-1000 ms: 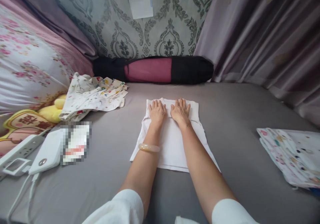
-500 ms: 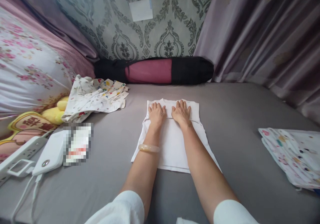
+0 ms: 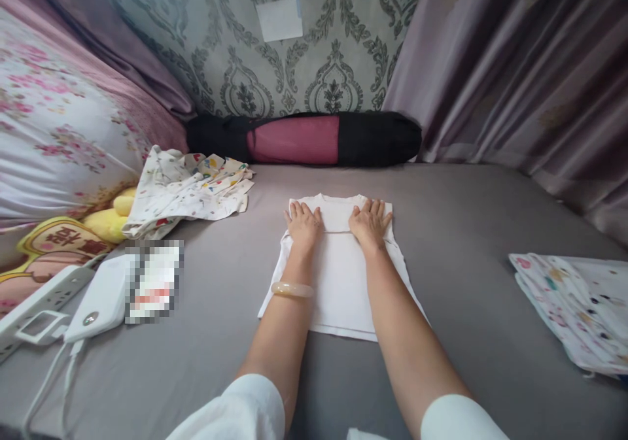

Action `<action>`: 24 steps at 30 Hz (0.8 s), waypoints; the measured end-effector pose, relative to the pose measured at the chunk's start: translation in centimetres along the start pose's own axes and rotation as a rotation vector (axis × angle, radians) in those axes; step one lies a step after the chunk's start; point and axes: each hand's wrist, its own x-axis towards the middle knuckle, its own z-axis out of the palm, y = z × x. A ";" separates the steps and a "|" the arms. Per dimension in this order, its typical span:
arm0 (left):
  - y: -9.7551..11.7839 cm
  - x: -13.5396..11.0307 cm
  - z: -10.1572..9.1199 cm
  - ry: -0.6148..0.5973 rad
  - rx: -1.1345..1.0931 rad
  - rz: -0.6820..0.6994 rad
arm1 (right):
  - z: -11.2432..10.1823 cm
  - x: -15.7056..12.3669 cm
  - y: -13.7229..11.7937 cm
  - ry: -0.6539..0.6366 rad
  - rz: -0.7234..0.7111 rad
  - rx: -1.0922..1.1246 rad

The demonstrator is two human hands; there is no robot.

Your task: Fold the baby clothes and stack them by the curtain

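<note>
A small white shirt [image 3: 341,276] lies flat on the grey sheet [image 3: 471,231], its neckline at the far end. Across its upper part the sleeves are folded inward, leaving a crosswise edge. My left hand [image 3: 304,223] rests palm down on the shirt's upper left part, fingers spread. On the upper right part my right hand [image 3: 371,224] presses flat, fingers apart, its outer fingers near the shirt's side edge. Neither hand grips the cloth. A pale bangle [image 3: 292,289] circles my left wrist.
Patterned cloth [image 3: 191,188] lies crumpled at the left; folded printed clothes [image 3: 579,309] sit at the right. A black and pink roll bag [image 3: 294,140] lies along the wall. A white power bank [image 3: 101,299], power strip [image 3: 46,306] and cables are at the near left.
My right hand has slid to the right across the shirt, toward its side edge. My left hand has shifted slightly left, its fingers spread wider. The shirt stays in place.
</note>
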 end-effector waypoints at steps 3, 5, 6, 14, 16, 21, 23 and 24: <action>0.0 0.1 -0.1 0.010 -0.009 -0.009 | -0.1 0.1 0.0 -0.005 0.009 0.006; -0.1 0.2 -0.1 0.039 -0.024 0.001 | -0.4 0.0 -0.1 -0.014 0.012 0.022; 0.0 0.2 0.0 0.060 -0.033 0.017 | -0.6 0.0 -0.3 -0.017 0.004 0.029; 0.6 0.3 0.9 0.033 -0.073 0.253 | -0.4 -1.4 -2.7 -0.074 -0.340 0.008; 0.6 0.2 1.0 -0.007 -0.046 0.215 | -0.1 -1.8 -2.9 -0.080 -0.366 -0.017; 0.6 0.1 0.8 -0.041 -0.025 0.204 | 0.2 -1.9 -2.8 -0.072 -0.367 -0.035; 0.6 0.1 0.8 -0.029 -0.050 0.203 | 0.1 -1.9 -2.8 -0.085 -0.366 -0.045; 0.7 0.1 0.8 -0.014 -0.071 0.197 | 0.1 -1.8 -2.8 -0.091 -0.365 -0.052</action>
